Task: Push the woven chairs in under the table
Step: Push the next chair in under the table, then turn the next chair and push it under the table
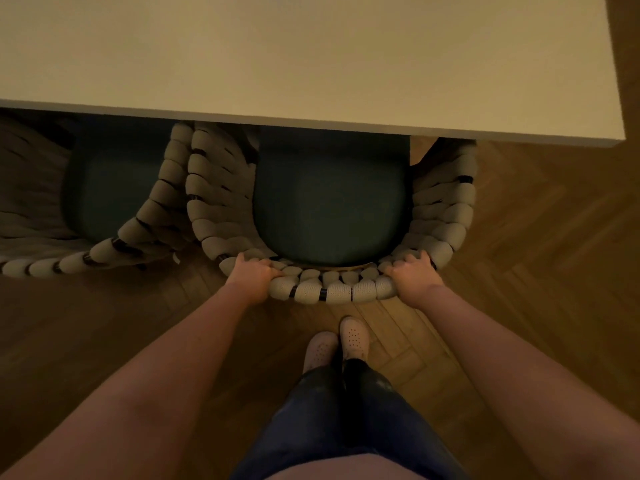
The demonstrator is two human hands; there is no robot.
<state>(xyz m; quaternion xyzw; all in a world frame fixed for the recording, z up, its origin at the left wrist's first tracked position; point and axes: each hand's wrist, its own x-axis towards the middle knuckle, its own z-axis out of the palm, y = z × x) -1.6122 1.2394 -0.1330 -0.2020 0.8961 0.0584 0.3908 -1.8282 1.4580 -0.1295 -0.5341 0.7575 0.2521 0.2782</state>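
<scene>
- Chairs: 2 in view, both w/ dark seat pads, side by side at table [311,64] edge.
- Right chair [332,289]: front of seat under the top, back rail sticking out; prob. needs more push.
- Left chair [114,244]: about as far in, angled, untouched.
- Left hand [251,273] & right hand [414,271]: both clamped on right chair's back rail.
- Hands: 2; table: 1.

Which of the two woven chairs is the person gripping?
The right-hand woven chair with the dark green seat: left hand and right hand clasp its curved back rim. The neighbouring woven chair goes untouched.
</scene>
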